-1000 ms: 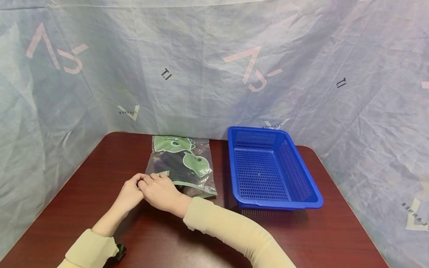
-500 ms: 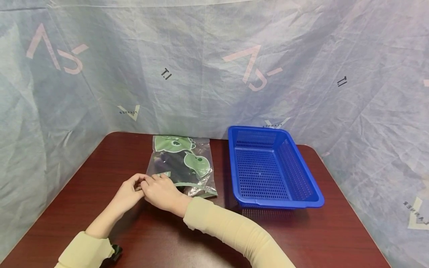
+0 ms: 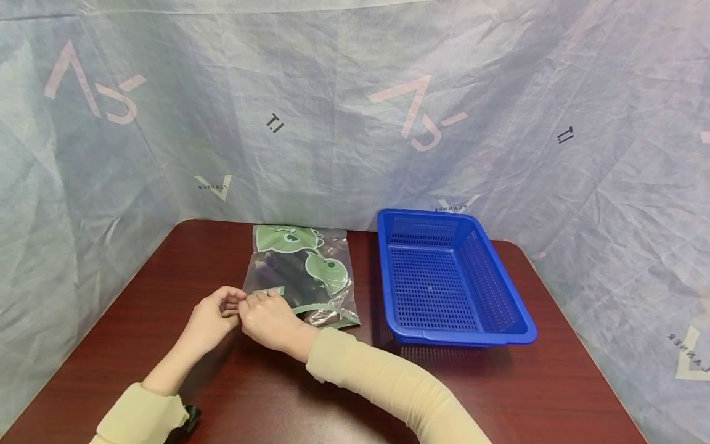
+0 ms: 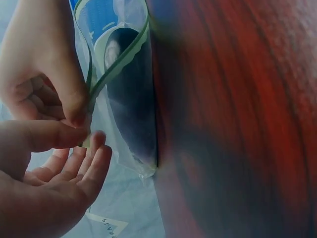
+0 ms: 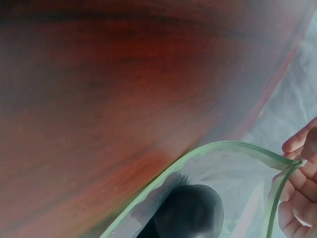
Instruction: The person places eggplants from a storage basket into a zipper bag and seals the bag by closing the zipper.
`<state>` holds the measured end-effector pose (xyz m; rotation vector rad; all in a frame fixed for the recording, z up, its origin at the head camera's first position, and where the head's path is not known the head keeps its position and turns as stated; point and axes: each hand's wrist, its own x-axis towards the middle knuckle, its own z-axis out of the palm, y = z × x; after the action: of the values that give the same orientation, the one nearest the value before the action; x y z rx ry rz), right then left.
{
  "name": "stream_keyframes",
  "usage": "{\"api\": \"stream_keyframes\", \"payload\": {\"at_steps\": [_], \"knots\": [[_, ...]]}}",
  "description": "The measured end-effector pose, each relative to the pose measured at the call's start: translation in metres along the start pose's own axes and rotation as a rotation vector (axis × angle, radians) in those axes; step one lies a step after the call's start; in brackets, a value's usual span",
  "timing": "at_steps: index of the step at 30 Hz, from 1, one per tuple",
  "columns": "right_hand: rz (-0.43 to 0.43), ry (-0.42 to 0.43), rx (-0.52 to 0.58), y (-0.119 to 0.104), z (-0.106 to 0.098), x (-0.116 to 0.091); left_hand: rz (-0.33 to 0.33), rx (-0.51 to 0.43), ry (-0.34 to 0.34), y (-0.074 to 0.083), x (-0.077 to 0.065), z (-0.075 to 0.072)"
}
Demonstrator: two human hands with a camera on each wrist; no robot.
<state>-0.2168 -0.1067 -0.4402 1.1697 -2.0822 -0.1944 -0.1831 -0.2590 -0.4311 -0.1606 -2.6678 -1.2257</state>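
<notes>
A clear zip bag (image 3: 333, 302) with green cartoon print lies on the table, its green-edged mouth facing me and gaping. Inside shows a long, dark, glossy eggplant (image 4: 130, 96); its rounded end (image 5: 190, 210) appears just within the mouth in the right wrist view. My left hand (image 3: 209, 317) pinches the corner of the bag's mouth between thumb and fingers, its other fingers loosely spread. Close beside it, my right hand (image 3: 270, 320) pinches the same green edge, thumb against curled fingers. The two hands nearly touch at the bag's near left corner.
A blue perforated plastic basket (image 3: 432, 290) stands right of the bag, with nothing seen in it. Both rest on a dark red wooden table (image 3: 310, 407). A printed grey cloth (image 3: 344, 123) hangs behind and at both sides.
My left fingers have loosened and spread a little at the bag's corner. The right hand has shifted slightly to the right along the edge. Bag and basket stay in place.
</notes>
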Motion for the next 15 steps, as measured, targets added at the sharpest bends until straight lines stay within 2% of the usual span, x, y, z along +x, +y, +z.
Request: {"api": "stream_keyframes", "payload": {"at_steps": [3, 7, 12, 15], "knots": [[0.007, 0.011, -0.004, 0.0005, -0.0012, -0.0002, 0.054, 0.103, 0.056, 0.0014, -0.0012, 0.0005], [0.025, 0.037, -0.016, 0.0010, -0.0008, 0.0001, 0.152, 0.260, 0.164, 0.0026, -0.0020, 0.0031], [0.048, 0.069, -0.018, 0.0009, 0.0008, 0.0015, 0.248, 0.331, 0.226, 0.0043, -0.0020, 0.0058], [0.055, 0.069, -0.002, 0.0010, 0.0010, 0.0020, 0.273, 0.354, 0.239, 0.0045, -0.0017, 0.0066]]}}
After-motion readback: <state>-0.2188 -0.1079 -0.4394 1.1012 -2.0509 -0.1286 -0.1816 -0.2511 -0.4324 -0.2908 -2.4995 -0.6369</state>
